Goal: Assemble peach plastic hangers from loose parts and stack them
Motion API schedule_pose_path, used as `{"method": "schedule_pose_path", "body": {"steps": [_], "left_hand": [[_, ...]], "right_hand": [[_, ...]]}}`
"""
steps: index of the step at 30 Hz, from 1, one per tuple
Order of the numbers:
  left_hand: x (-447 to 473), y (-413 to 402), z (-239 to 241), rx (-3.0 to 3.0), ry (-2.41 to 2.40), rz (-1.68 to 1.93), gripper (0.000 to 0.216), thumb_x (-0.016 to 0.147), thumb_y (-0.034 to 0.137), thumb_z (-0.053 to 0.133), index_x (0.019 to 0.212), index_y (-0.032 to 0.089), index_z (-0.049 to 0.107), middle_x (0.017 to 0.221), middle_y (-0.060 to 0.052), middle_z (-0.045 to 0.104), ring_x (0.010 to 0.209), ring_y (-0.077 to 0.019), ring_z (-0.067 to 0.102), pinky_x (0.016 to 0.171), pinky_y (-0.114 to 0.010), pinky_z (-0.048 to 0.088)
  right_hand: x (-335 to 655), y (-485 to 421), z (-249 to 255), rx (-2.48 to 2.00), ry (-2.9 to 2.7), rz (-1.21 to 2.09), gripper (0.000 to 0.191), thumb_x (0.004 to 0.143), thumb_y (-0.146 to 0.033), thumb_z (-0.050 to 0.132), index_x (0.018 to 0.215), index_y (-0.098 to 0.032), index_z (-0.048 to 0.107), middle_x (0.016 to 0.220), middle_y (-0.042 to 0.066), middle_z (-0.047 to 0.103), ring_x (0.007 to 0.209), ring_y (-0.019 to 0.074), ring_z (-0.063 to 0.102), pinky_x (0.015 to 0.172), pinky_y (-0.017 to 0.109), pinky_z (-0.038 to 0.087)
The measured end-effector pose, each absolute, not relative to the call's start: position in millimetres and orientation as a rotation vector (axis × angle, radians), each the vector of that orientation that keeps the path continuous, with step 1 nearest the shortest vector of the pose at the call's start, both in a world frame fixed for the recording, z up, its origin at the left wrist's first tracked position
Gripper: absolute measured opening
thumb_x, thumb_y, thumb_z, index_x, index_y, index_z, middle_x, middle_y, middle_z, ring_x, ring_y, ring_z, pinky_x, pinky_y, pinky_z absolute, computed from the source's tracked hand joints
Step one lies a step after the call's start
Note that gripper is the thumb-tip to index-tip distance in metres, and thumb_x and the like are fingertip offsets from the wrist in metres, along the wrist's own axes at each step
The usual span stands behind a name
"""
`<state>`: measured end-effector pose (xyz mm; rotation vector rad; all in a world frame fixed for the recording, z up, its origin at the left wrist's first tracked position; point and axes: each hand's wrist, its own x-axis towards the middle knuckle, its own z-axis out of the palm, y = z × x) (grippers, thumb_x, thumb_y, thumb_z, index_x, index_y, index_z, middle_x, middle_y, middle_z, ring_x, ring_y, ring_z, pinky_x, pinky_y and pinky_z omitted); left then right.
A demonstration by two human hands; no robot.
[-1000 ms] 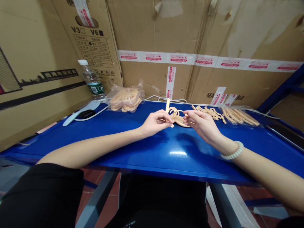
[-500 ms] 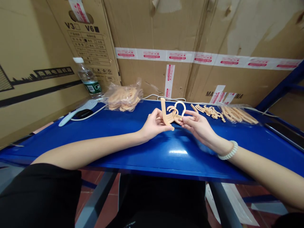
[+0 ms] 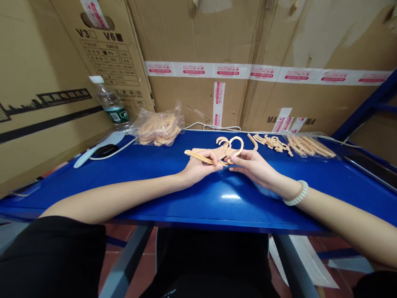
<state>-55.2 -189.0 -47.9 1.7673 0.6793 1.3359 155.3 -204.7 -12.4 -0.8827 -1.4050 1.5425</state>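
My left hand (image 3: 197, 170) pinches a beige plastic hanger arm (image 3: 194, 155), a long slim piece that points up to the left. Between the thumb and fingers of my right hand (image 3: 256, 165) is a beige hanger hook (image 3: 241, 145), its curve upward. The inner end of the arm is close to the base of the hook; whether they touch I cannot tell. Just behind both hands lie beige hangers (image 3: 219, 152) with hooks, partly hidden by my fingers. A single hanger arm (image 3: 253, 142) rests beyond my right hand.
Loose small hanger pieces (image 3: 274, 144) and a bag of hanger arms (image 3: 310, 147) lie back right, near a dark phone-like device (image 3: 372, 169). Back left are a bag of beige parts (image 3: 159, 129), a bottle (image 3: 113, 105), a hairbrush (image 3: 97, 148) and a cable. Cardboard (image 3: 192, 95) walls the blue table (image 3: 186, 205).
The hanger arm in my left hand has swung from nearly upright to a low slant leftward. My right hand still holds the hook, slightly lower. The view has shifted a little.
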Motion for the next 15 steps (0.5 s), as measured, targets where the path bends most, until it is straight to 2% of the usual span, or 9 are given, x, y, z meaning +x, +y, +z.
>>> {"method": "schedule_pose_path", "body": {"steps": [8, 15], "left_hand": [[-56.2, -191.4, -44.0, 1.843, 0.647, 1.349, 0.031, 0.076, 0.030, 0.083, 0.061, 0.017, 0.060, 0.074, -0.003, 0.070, 0.079, -0.0181, 0.069, 0.076, -0.029, 0.054], [-57.4, -192.6, -42.4, 1.828, 0.658, 1.272, 0.031, 0.075, 0.030, 0.083, 0.061, 0.017, 0.060, 0.077, -0.004, 0.072, 0.079, -0.0178, 0.070, 0.078, -0.029, 0.056]], "right_hand": [[155.9, -201.7, -20.9, -0.868, -1.414, 1.641, 0.032, 0.076, -0.035, 0.091, 0.092, -0.015, 0.070, 0.093, 0.010, 0.076, 0.085, 0.0198, 0.075, 0.079, 0.027, 0.062], [154.1, -201.8, -22.4, -0.841, -1.438, 1.625, 0.035, 0.073, -0.038, 0.093, 0.084, -0.016, 0.069, 0.086, 0.007, 0.075, 0.082, 0.0187, 0.075, 0.075, 0.024, 0.062]]}}
